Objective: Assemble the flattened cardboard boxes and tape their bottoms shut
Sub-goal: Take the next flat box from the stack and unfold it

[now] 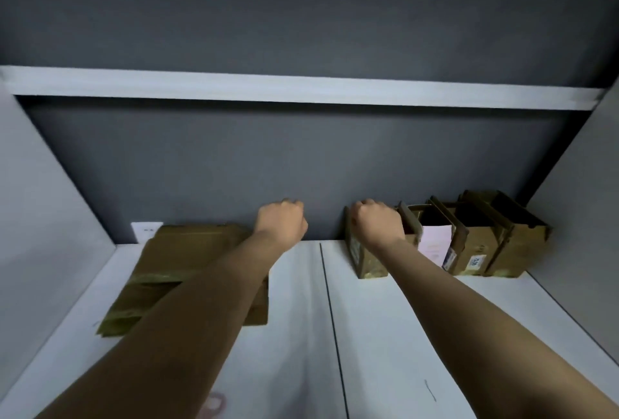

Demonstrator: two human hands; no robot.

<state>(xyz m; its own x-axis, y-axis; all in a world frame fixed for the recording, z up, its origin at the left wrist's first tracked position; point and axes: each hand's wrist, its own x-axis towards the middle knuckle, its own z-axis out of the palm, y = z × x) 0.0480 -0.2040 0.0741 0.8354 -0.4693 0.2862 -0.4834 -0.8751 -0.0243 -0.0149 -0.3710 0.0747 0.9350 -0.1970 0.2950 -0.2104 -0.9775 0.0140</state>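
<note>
A stack of flattened cardboard boxes with greenish tape strips lies on the white table at the far left, partly under my left forearm. Several assembled open-topped boxes stand in a row against the dark back wall on the right; the leftmost box is right below my right hand. My left hand is a closed fist in the air above the stack's far right corner and holds nothing. My right hand is also a fist, over the leftmost box's open top; its fingertips are hidden.
The other assembled boxes fill the back right corner, one with a pale label. A wall socket sits behind the stack. Grey side walls close in left and right. A seam splits the tabletop. A blurred pink object lies at the near edge.
</note>
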